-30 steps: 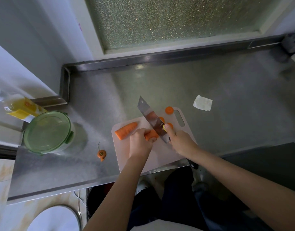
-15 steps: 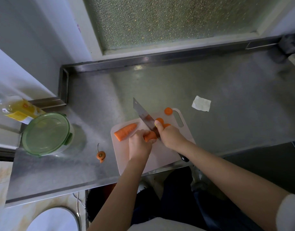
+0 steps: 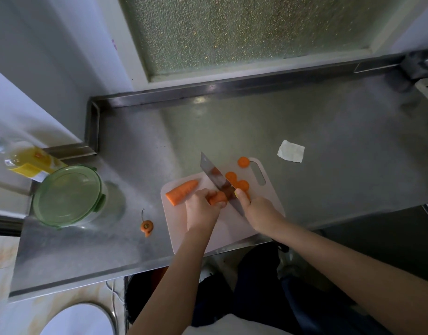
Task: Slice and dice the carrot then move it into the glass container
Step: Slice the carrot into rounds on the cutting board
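**Mid-slice on the carrot; container lid not off yet**

I've got my left hand [image 3: 202, 209] curled over the short orange carrot stub [image 3: 217, 198], fingers wrapped round it and pinning it to the pale pink plastic cutting board [image 3: 229, 228]. My right hand [image 3: 258, 211] is closed round the handle of the broad steel cleaver [image 3: 214, 175], with one finger up against the blade. The blade leans, its edge right at the stub's cut face; can't tell if it's biting.

Three round orange carrot slices [image 3: 231, 176] lie on the board's far right, one beside the handle slot; the tapered orange carrot half [image 3: 181, 192] lies just left of my left hand, whole.

For this cut I'd tuck the fingertips back from the cut face and guide on the knuckles; bring the blade upright; keep the rounds even. The stub is short and round, so it will likely roll; press it down. The board's near edge sits at the counter's front edge, so go easy on force.

The round glass container with green clip lid [image 3: 67, 194] sits well left on the brushed stainless steel counter [image 3: 329, 141], lid on. A trimmed carrot top [image 3: 147, 226] lies between it and the board; a white paper scrap [image 3: 291, 151] is right of the board; a yellow bottle [image 3: 31, 163] is behind the container; a frosted window [image 3: 232, 27] is above the counter's raised back lip.
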### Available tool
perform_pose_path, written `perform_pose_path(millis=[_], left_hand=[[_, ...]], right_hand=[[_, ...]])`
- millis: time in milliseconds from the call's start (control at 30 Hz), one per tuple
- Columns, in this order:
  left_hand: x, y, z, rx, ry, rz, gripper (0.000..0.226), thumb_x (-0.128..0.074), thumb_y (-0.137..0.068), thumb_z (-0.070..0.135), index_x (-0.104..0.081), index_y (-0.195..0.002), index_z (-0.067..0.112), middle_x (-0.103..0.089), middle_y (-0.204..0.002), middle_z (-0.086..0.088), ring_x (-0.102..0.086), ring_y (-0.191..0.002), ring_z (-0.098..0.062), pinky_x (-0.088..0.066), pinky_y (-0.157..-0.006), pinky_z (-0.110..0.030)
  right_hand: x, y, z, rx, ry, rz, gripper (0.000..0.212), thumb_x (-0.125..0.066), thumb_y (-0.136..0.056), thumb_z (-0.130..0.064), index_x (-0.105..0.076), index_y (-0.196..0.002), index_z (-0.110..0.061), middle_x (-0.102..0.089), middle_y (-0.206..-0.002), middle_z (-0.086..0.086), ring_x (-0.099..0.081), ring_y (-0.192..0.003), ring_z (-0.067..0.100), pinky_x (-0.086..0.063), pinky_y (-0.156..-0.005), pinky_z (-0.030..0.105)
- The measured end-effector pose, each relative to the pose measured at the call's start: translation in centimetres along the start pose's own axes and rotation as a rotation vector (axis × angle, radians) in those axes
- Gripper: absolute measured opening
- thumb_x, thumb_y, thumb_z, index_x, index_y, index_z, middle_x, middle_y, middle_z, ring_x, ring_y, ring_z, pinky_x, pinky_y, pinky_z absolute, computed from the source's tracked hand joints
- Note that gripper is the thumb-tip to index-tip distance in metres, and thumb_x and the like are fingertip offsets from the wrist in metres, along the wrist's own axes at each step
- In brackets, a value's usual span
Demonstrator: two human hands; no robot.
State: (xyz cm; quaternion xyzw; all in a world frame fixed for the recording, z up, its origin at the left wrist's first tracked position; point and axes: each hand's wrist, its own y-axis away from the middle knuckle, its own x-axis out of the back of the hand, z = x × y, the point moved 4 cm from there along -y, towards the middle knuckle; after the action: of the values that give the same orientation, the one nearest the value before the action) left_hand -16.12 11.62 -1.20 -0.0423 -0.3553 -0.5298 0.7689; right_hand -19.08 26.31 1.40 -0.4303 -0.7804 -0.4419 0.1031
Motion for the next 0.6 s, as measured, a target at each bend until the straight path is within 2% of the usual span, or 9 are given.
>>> perform_pose_path(millis=[67,133,233,300,333,433,533,567,600], left_hand=[[0.0,-0.1,0.0,-0.004,-0.008,-0.004,0.018,-0.075,-0.077,0.015,-0.058,-0.077,0.021,-0.054,-0.072,0.012,-0.053,-0.072,-0.007,-0.039,-0.065,-0.014],[0.0,-0.2,-0.1,-0.006,-0.01,-0.009,0.017,-0.075,-0.077,0.015,-0.059,-0.076,0.021,-0.055,-0.072,0.012,-0.055,-0.072,-0.008,-0.041,-0.066,-0.015],[0.0,-0.3,-0.1,0.001,-0.007,-0.019,0.017,-0.075,-0.077,0.016,-0.059,-0.074,0.021,-0.055,-0.069,0.013,-0.053,-0.069,-0.006,-0.039,-0.061,-0.013],[0.1,-0.3,0.0,-0.011,-0.01,-0.018,0.017,-0.075,-0.076,0.015,-0.06,-0.073,0.02,-0.054,-0.067,0.013,-0.051,-0.066,-0.003,-0.037,-0.056,-0.009],[0.1,-0.2,0.0,-0.022,-0.008,-0.015,0.017,-0.076,-0.076,0.015,-0.06,-0.072,0.02,-0.054,-0.066,0.014,-0.05,-0.064,-0.002,-0.038,-0.054,-0.009],[0.2,0.1,-0.1,-0.043,0.008,0.008,0.021,-0.077,-0.075,0.013,-0.058,-0.072,0.021,-0.052,-0.066,0.018,-0.049,-0.063,0.002,-0.039,-0.06,-0.001],[0.1,0.0,-0.2,-0.052,-0.004,0.02,0.021,-0.078,-0.075,0.016,-0.058,-0.073,0.023,-0.052,-0.067,0.018,-0.05,-0.065,0.001,-0.04,-0.056,-0.006],[0.1,0.0,-0.2,-0.053,-0.009,0.024,0.02,-0.078,-0.074,0.017,-0.058,-0.073,0.022,-0.052,-0.067,0.017,-0.05,-0.065,0.001,-0.039,-0.055,-0.007],[0.0,0.0,-0.3,-0.05,-0.011,0.028,0.02,-0.078,-0.074,0.018,-0.059,-0.073,0.022,-0.053,-0.067,0.015,-0.05,-0.065,0.0,-0.039,-0.055,-0.007]], right_hand=[[-0.5,-0.3,0.0,-0.013,0.04,0.023,0.062,-0.021,-0.1,-0.051,-0.058,-0.081,-0.004,-0.06,-0.081,0.01,-0.058,-0.085,0.029,-0.034,-0.058,0.024],[-1.1,-0.4,-0.1,-0.02,0.04,0.047,0.061,-0.021,-0.1,-0.052,-0.048,-0.063,-0.012,-0.051,-0.065,0.004,-0.051,-0.066,0.017,-0.03,-0.052,0.019],[-1.6,-1.1,0.1,-0.016,-0.056,0.045,0.047,-0.029,-0.099,-0.052,-0.042,-0.066,-0.022,-0.055,-0.078,0.008,-0.052,-0.073,0.02,-0.035,-0.055,0.018],[-2.0,-1.6,0.0,0.004,-0.09,0.056,0.037,-0.03,-0.098,-0.052,-0.037,-0.069,-0.03,-0.056,-0.088,0.012,-0.054,-0.082,0.026,-0.043,-0.063,0.026],[-2.3,-1.8,-0.2,0.024,-0.082,0.068,0.037,-0.029,-0.099,-0.051,-0.036,-0.068,-0.032,-0.058,-0.084,0.012,-0.056,-0.082,0.027,-0.047,-0.069,0.033],[-3.0,-2.0,-0.7,0.039,-0.025,0.089,0.056,-0.026,-0.1,-0.049,-0.047,-0.06,-0.016,-0.055,-0.065,0.006,-0.059,-0.07,0.022,-0.049,-0.07,0.035],[-2.9,-1.9,-0.7,0.065,-0.007,0.075,0.056,-0.025,-0.102,-0.045,-0.048,-0.06,-0.015,-0.052,-0.06,0.005,-0.055,-0.06,0.018,-0.048,-0.067,0.035],[-2.8,-2.0,-0.6,0.072,-0.01,0.06,0.054,-0.025,-0.102,-0.043,-0.052,-0.066,-0.015,-0.052,-0.062,0.005,-0.055,-0.062,0.018,-0.049,-0.068,0.036],[-2.7,-2.2,-0.4,0.068,-0.017,0.053,0.051,-0.025,-0.103,-0.041,-0.06,-0.081,-0.011,-0.054,-0.069,0.007,-0.057,-0.067,0.021,-0.05,-0.069,0.038]])
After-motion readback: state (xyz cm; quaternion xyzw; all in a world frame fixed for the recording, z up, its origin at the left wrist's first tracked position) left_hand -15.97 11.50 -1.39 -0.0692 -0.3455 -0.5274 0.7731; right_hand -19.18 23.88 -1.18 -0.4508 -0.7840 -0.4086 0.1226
